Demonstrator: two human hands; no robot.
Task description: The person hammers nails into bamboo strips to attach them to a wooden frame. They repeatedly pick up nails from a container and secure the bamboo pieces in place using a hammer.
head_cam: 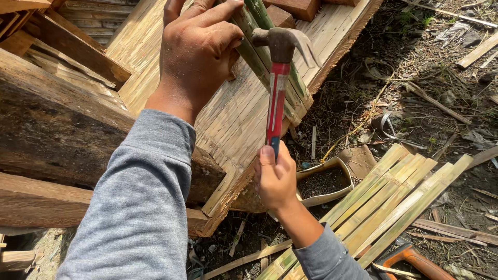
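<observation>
Plainly, a claw hammer (278, 78) with a red handle is gripped low on the shaft by the right hand (276, 179), fingers closed tight around it, thumb laid along the handle. Its steel head sits at twelve o'clock from that hand, above green bamboo strips (259, 39). These strips are pressed flat onto a split-bamboo panel (233, 111) by the left hand (197, 52), fingers curled over them. The hammer is judged top-heavy and rigid; the strips light, springy and splinter-prone.
</observation>
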